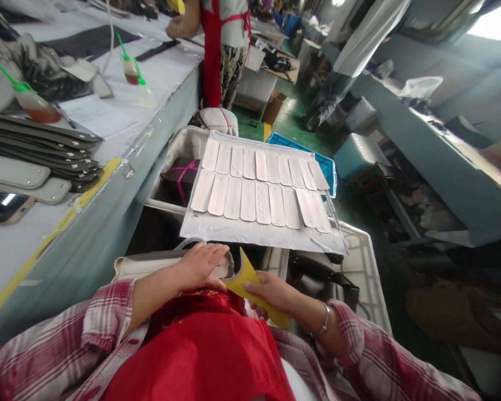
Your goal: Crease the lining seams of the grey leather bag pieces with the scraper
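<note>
My left hand (202,264) lies over the right end of a white piece with a grey edge (146,266), fingers on top and thumb at the near side, gripping it. The piece rests above my red apron, its right end partly hidden by the hand. My right hand (273,292) is closed around a flat yellow scraper (244,275), whose curved, pointed end reaches close to my left thumb. Beyond my hands, a white board (250,231) carries two rows of pale rounded strips (248,200), some overlapping at the right.
The board lies across white crates (365,250); a blue crate (332,172) is behind. On the left worktable (150,111) are glue bottles (37,106), stacked dark strips (37,147) and a phone (6,206). A co-worker in a red apron (211,55) stands beyond; another person (338,83) stands right.
</note>
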Tool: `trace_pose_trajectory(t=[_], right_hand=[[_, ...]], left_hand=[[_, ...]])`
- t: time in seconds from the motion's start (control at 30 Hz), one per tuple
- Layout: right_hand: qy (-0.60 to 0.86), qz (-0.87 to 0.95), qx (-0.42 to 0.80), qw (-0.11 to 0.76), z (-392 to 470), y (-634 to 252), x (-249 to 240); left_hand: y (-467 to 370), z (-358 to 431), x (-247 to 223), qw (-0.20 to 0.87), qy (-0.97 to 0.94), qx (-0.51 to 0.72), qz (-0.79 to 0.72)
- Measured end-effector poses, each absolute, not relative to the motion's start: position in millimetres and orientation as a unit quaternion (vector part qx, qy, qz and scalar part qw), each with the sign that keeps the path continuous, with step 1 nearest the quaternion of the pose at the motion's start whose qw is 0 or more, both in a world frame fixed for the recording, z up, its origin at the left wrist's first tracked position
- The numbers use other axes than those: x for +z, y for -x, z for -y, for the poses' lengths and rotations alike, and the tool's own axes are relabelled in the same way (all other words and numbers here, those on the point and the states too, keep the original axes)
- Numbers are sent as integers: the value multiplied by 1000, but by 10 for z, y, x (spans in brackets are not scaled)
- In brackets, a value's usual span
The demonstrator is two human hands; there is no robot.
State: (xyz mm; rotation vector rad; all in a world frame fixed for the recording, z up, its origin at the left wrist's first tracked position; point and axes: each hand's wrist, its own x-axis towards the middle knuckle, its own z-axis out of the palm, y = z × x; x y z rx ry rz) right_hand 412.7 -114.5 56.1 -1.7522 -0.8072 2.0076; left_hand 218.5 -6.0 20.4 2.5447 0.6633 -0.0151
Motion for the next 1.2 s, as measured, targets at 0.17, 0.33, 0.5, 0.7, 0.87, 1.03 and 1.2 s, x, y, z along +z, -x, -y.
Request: trace_pose_trajectory(t=[0.17, 0.33, 0.5, 0.7, 0.87, 1.03, 1.2], right_hand=[[636, 363, 659, 172, 1055, -4126, 695], [645, 424, 585, 250, 1081, -4179, 836], [598, 343, 480, 542, 828, -3928, 691], [579, 347, 416, 609, 432, -3458, 357], [606, 400, 419, 545, 345, -3365, 275], [596, 427, 483, 478, 278, -3427, 446], [583, 523, 540, 308, 291, -3564, 704]], left_hand=[[-2155, 121, 210, 243, -930, 15, -275], [-2000, 251, 224, 191, -917, 43, -347], [-1936, 354, 189, 150, -926, 71, -338], [-1954, 365, 133, 129, -936, 87, -315], [-1997, 380, 159, 143, -934, 73, -320], [-1606, 467, 303, 177, -907, 139, -355], [-595, 564, 222, 252, -688, 346, -586]])
